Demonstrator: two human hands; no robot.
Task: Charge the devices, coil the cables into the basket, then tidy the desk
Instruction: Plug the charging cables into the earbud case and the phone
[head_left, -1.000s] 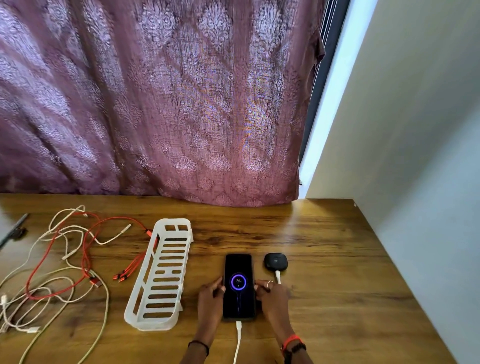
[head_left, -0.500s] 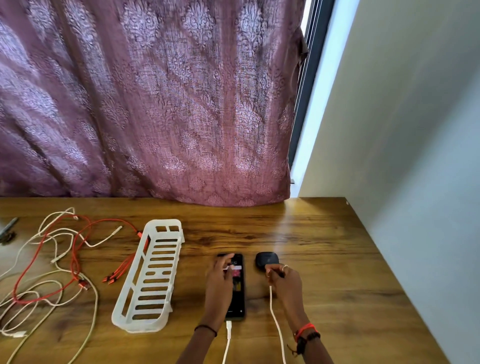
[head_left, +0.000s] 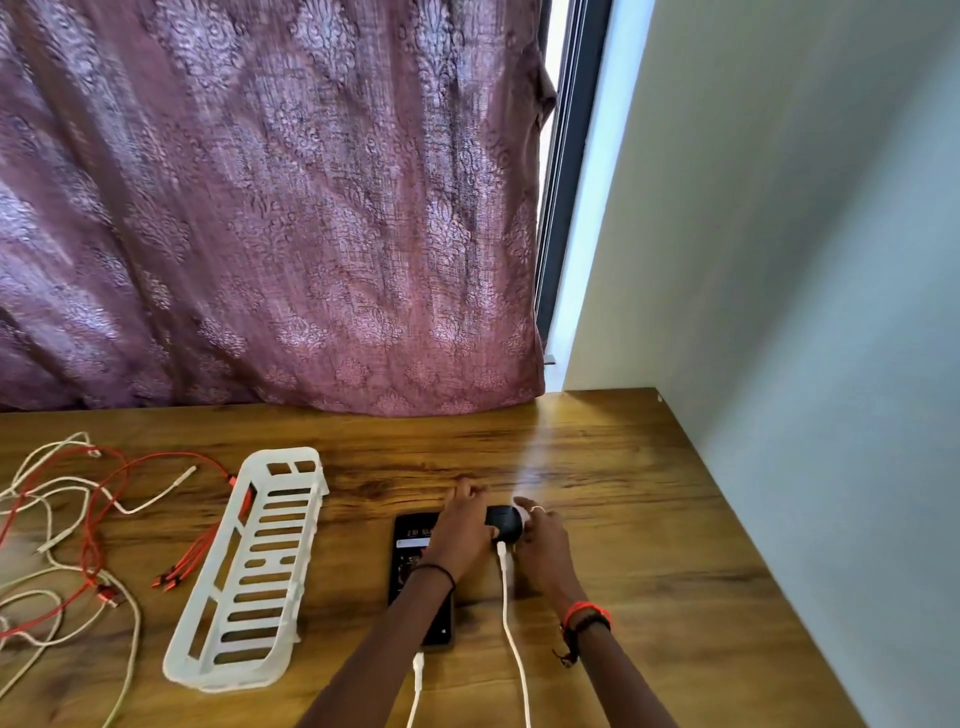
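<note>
A small black earbuds case (head_left: 505, 521) sits on the wooden desk (head_left: 649, 545) with a white charging cable (head_left: 513, 644) plugged into its near side. My left hand (head_left: 461, 532) holds the case from the left and my right hand (head_left: 544, 543) cups it from the right. My left forearm crosses a black phone (head_left: 409, 558) with a lit screen that lies just left of the case. A second white cable (head_left: 417, 673) enters the phone's near end. A white slatted basket (head_left: 283, 457) lies further left, with nothing in it.
A loose tangle of red cables (head_left: 104, 519) and white cables (head_left: 130, 623) spreads over the desk's left part, some touching the basket's far end. A maroon curtain (head_left: 270, 208) hangs behind the desk. A grey wall (head_left: 805, 364) borders its right edge.
Both hands left the phone and moved up and right to the earbuds case. The white cable now sits in the case, and the camera has shifted slightly.
</note>
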